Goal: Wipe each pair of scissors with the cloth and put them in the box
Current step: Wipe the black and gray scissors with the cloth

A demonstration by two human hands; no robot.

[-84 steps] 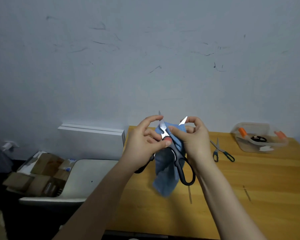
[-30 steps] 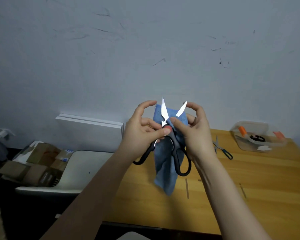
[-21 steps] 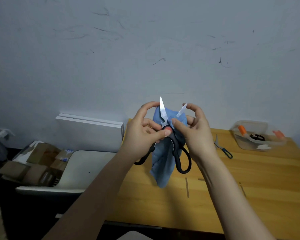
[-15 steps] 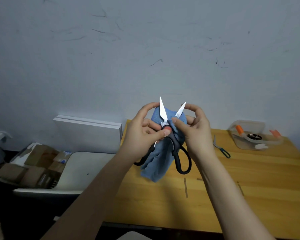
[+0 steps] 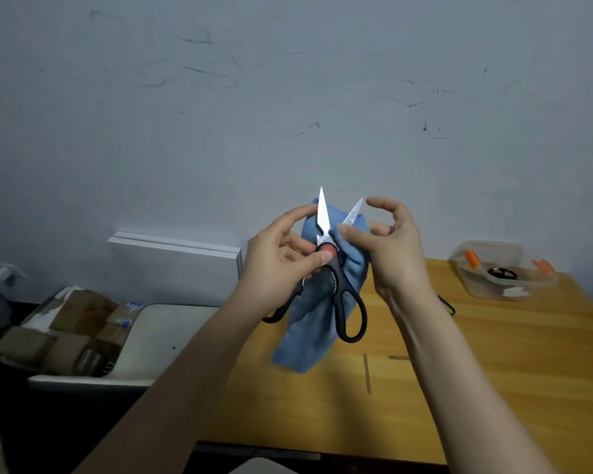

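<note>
over table (image 5: 500, 378), hands (image 5: 274, 268) (image 5: 396, 254) pinch scissors (image 5: 340, 280), cloth (image 5: 305, 340)

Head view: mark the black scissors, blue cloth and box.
black scissors (image 5: 333, 270), head view, black handle just below the pivot.
blue cloth (image 5: 305, 336), head view, hanging lower part.
box (image 5: 483, 289), head view, clear front wall.

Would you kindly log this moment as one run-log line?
phase: wiping | left hand: holds black scissors near pivot, blades apart | right hand: pinches blue cloth against blade | box: on table
</note>
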